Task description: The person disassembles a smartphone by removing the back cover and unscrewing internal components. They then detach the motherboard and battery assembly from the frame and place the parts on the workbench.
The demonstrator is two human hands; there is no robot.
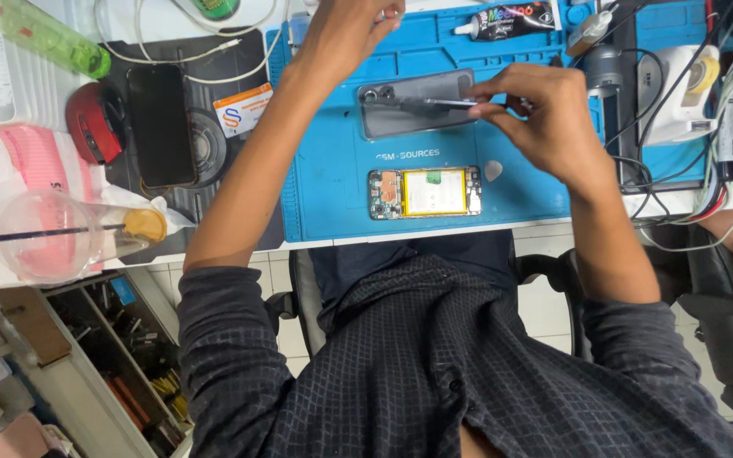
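Blue repair mat (332, 187) on a cluttered bench, seen from above w/ head cam.

Back cover (413, 106), grey, camera end to the left, lying flat on mat's upper middle. Right hand (545, 119) pinched shut on tweezers (439, 103), thin metal, tips laid across cover's top face near the camera cutout. Grip sits off cover's right edge; tool reaches leftward over it, so cover is just beside and left of the fingers, touching only via the tips, as far as can be told. Left hand (349, 25) up at frame top, just past cover's upper left; fingers cropped, can't tell if closed on anything.

Doing this well, prob: keep tweezers low and nearly flat, light pressure, wrist braced on mat, other hand steadying cover so it doesn't slide.

Outward: opened phone (424, 192) w/ yellow-rimmed battery, below cover, apart from both hands. Small pick (493, 170) just right of it. Glue tube (506, 19) at mat's top edge. Black phone (161, 125) on dark pad to the left, red mouse (95, 123) beside it, green bottle (40, 34) at top left. Plastic cup (53, 237) at left edge. White device (680, 93) and cables far right.
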